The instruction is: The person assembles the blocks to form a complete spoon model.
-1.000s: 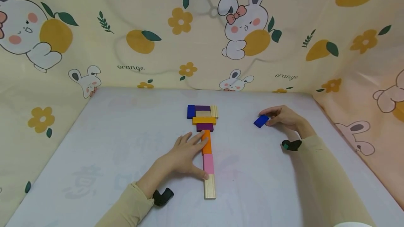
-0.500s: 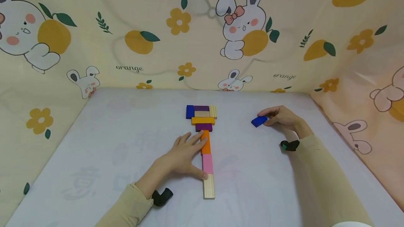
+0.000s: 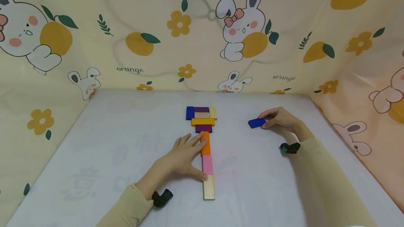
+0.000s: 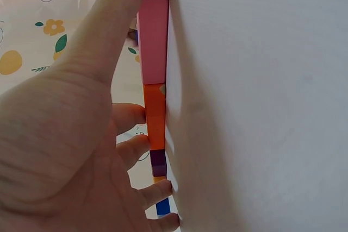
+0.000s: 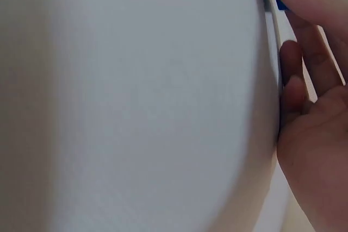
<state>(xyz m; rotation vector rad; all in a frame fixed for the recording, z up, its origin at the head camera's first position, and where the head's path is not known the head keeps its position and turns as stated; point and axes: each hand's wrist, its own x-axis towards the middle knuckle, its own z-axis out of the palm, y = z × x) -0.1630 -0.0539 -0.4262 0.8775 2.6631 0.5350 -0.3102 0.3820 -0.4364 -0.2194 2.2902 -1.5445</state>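
My left hand [image 3: 181, 157] rests with spread fingers along a column of wooden blocks, its fingertips touching the orange block [image 3: 206, 146] and its thumb at the joint of the pink block [image 3: 207, 165] and the plain wood block [image 3: 208, 188]. In the left wrist view the fingers look loosely extended beside the column. Off to the right, my right hand [image 3: 281, 119] pinches a blue block [image 3: 256, 123] between thumb and fingers, close to the table. Only a corner of that blue block [image 5: 281, 2] shows in the right wrist view.
Above the orange block lie a purple block [image 3: 203, 129] and a yellow block [image 3: 203, 122] set crosswise. Beyond them sit another blue block [image 3: 189, 113], a second purple block [image 3: 201, 109] and plain wood pieces [image 3: 213, 113]. A rabbit-print cloth [image 3: 151, 16] stands behind the white table [image 3: 132, 122].
The blue block in my right hand has turned to lie more sideways and shifted slightly left. My left hand keeps its place on the column.
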